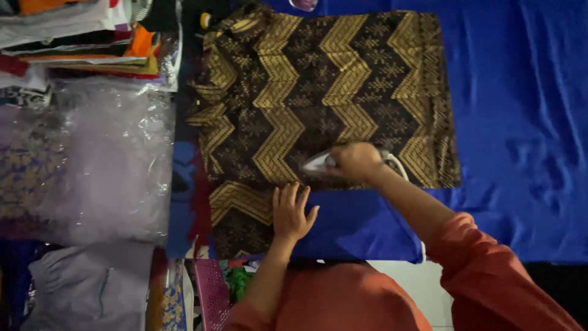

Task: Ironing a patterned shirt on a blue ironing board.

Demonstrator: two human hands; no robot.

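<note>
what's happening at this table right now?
A person is ironing a dark brown shirt with gold zigzags, spread flat on a blue cloth. The right hand grips an iron near the shirt's lower edge. The left hand lies flat, fingers spread, on the sleeve beside it. Clear plastic bags and stacked folded fabrics lie to the left.

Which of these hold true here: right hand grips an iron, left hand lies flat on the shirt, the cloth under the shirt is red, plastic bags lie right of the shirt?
1. The right hand grips an iron: true.
2. The left hand lies flat on the shirt: true.
3. The cloth under the shirt is red: false, it is blue.
4. Plastic bags lie right of the shirt: false, they lie to its left.
</note>
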